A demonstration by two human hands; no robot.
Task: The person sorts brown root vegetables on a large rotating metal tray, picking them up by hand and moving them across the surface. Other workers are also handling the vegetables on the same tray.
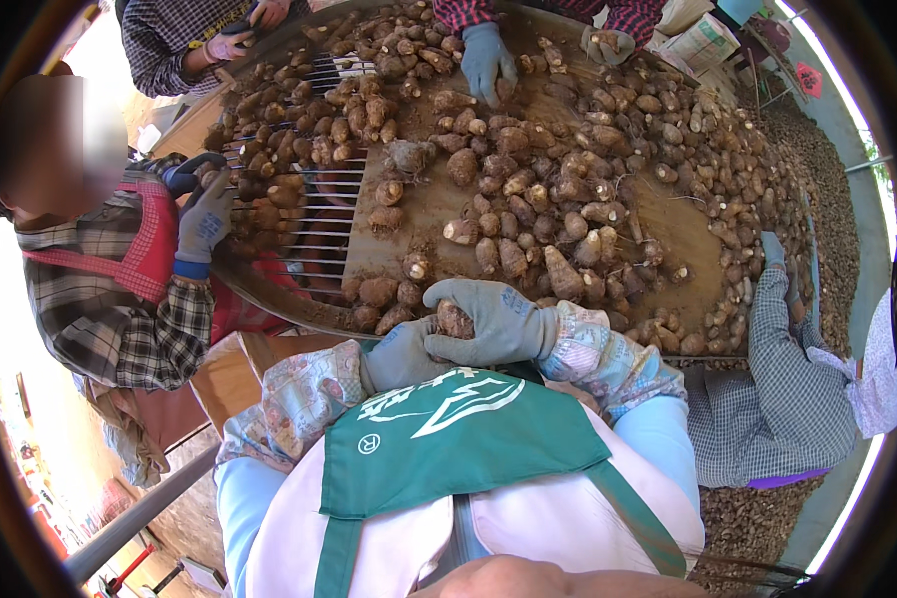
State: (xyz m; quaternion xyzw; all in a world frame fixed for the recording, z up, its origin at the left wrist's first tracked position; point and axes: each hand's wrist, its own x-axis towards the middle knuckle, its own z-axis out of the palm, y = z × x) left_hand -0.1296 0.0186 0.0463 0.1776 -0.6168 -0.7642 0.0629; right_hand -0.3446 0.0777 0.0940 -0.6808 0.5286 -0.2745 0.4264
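Note:
In grey work gloves, both of my hands meet at the near edge of a table heaped with taro corms. A brown taro corm (454, 320) is held between them. My right hand (491, 320) curls over its side and top, thumb below. From the other side my left hand (406, 353) touches it, its fingers partly hidden behind the right thumb. More corms (379, 292) lie just beyond my left hand, and a pale-tipped conical corm (563, 273) lies beyond my right wrist. The wooden tabletop (680, 224) is dusted with soil.
A metal bar grate (321, 224) is set into the table's left part. Co-workers' gloved hands handle corms at the left (204, 217), the far side (487, 63) and the right (774, 250). A curved metal rim (269, 300) edges the table. Small corms are heaped on the ground at right.

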